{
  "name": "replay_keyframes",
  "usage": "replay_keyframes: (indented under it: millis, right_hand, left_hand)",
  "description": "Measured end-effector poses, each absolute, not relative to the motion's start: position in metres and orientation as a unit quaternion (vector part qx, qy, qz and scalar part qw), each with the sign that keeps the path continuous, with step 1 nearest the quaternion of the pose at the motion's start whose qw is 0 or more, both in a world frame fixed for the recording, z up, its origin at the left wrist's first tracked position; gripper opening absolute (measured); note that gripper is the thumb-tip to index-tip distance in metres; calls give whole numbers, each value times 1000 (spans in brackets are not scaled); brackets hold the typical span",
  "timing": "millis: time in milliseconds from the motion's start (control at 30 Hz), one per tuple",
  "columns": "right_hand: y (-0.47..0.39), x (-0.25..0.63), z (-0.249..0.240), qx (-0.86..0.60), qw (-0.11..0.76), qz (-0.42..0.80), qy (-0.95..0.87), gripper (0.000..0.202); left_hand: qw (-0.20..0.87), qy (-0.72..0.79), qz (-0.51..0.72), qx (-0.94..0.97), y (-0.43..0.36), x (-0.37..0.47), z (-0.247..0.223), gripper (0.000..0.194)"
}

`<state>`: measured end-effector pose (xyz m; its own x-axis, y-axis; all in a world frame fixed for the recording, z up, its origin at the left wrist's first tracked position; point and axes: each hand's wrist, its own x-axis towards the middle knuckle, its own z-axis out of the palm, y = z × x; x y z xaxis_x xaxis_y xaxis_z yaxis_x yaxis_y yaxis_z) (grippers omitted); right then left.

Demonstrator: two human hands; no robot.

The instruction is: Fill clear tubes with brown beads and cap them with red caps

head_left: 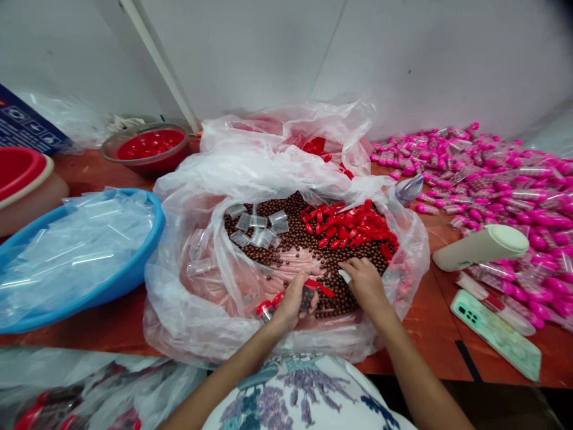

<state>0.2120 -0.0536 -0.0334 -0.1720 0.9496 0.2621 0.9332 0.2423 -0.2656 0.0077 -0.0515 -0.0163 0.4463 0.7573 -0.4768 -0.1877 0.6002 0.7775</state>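
Bare bench (435, 322) between front bag (179, 325) and one phone (496, 334). Your left hand (293, 303) grips at least one tube (308, 296); right hand (364, 285), grip unclear.

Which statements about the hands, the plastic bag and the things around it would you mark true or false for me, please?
1. The left hand holds a clear container with brown beads in it. True.
2. The phone lies to the left of the plastic bag. False: the phone lies to the right of the plastic bag.
3. The right hand is at the loose brown beads inside the plastic bag. True.
4. In the plastic bag, the heap of red pieces is left of the clear tubes. False: the heap of red pieces is to their right.
5. The blue basin holds clear plastic pieces. True.
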Motion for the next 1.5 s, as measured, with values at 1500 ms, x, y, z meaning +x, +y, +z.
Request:
replay_keyframes:
  millis: [1500]
  right_hand:
    - [-103,151,-17,-618,477,459,-424,27]
  left_hand:
    - [836,391,282,262,-51,7,-8,55]
